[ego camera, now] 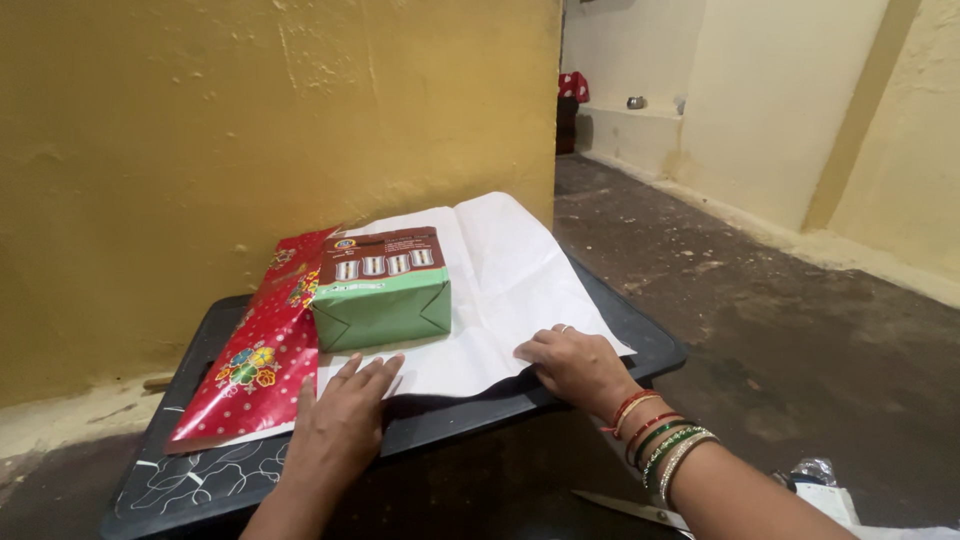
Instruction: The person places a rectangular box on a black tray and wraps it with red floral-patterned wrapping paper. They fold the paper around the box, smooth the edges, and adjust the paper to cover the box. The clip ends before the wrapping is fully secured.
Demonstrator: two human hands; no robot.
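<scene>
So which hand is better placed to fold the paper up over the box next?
Probably the left hand: it lies flat on the white paper right in front of the green box. The right hand presses the paper's near edge further from the box.

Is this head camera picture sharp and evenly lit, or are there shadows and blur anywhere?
Head view: soft, even light, no glare; the green box and white paper are crisp. The left hand and right hand cast dark shadows on the black table. The scissors sit in dimmer light at the bottom edge, and the far room looks slightly soft.
</scene>
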